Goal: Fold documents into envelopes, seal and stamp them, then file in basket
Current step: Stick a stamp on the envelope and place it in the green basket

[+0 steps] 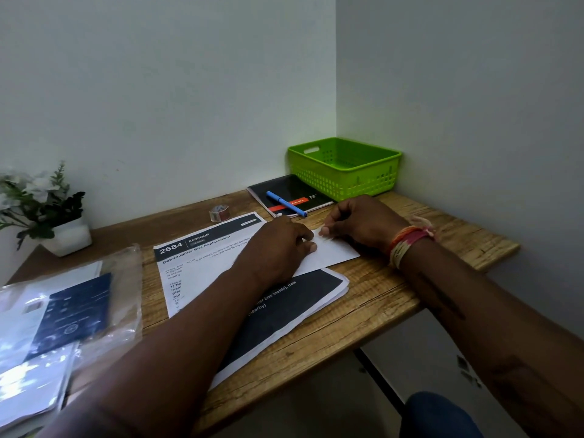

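A white envelope [331, 252] lies on a stack of printed documents [202, 257] in the middle of the wooden desk [395, 292]. My left hand [278, 245] lies on the envelope's left part with its fingers curled down onto the paper. My right hand [357, 221] has curled fingers, its fingertips and thumb pinching the envelope's upper edge. A green plastic basket [344, 167] stands in the far right corner. A small roll of tape [219, 212] sits behind the documents.
A black notebook [290, 194] with a blue pen [286, 203] on it lies just in front of the basket. A clear plastic bag with papers and a dark booklet [63, 317] covers the left side. A potted plant [47, 210] stands far left. Walls close in behind and right.
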`<state>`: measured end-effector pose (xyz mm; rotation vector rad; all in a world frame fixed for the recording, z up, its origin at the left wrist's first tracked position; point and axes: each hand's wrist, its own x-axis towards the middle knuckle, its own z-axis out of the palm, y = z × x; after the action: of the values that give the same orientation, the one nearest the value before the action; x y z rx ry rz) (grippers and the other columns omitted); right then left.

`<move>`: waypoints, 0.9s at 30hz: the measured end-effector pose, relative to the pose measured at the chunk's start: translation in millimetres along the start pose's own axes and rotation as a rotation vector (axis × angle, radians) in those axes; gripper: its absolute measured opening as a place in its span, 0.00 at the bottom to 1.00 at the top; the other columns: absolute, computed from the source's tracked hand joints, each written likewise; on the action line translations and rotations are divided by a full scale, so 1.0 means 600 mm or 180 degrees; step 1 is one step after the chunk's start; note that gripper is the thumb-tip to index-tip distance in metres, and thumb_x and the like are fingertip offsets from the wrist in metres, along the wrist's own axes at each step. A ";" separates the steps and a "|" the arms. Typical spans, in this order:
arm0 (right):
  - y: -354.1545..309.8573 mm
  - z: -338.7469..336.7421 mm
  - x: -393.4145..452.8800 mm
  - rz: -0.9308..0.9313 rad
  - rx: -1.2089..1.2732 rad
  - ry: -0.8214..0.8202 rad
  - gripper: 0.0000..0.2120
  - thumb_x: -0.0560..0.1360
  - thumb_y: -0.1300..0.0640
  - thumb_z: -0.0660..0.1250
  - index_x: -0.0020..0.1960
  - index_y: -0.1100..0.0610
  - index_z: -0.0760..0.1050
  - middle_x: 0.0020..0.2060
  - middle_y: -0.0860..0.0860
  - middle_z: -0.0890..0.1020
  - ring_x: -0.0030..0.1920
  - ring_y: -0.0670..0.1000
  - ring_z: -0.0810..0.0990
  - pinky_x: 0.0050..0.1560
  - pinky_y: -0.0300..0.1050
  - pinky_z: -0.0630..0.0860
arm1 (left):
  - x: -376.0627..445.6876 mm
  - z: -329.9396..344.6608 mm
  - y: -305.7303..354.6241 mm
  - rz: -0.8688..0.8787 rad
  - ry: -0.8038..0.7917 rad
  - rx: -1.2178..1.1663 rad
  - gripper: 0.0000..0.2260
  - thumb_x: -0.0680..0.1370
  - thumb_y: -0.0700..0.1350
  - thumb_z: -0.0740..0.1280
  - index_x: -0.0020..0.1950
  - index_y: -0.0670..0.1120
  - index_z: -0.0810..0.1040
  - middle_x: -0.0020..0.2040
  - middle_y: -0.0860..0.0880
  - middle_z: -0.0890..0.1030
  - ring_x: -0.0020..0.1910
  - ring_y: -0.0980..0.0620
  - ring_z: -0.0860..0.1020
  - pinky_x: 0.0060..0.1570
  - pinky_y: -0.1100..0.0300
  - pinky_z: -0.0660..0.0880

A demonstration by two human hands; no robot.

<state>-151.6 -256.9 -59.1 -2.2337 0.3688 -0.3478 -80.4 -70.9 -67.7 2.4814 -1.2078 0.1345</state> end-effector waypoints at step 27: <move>-0.046 -0.008 0.024 0.0476 -0.1647 -0.0217 0.22 0.72 0.41 0.74 0.54 0.59 0.82 0.52 0.56 0.83 0.52 0.56 0.81 0.48 0.44 0.75 | 0.008 -0.005 0.008 0.0143 -0.0419 0.0083 0.18 0.84 0.50 0.63 0.74 0.55 0.74 0.67 0.41 0.76 0.65 0.45 0.74 0.60 0.57 0.68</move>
<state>-135.9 -248.8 -32.6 -2.6901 0.6429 -0.0996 -81.2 -76.0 -62.2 2.5205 -1.3234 -0.0016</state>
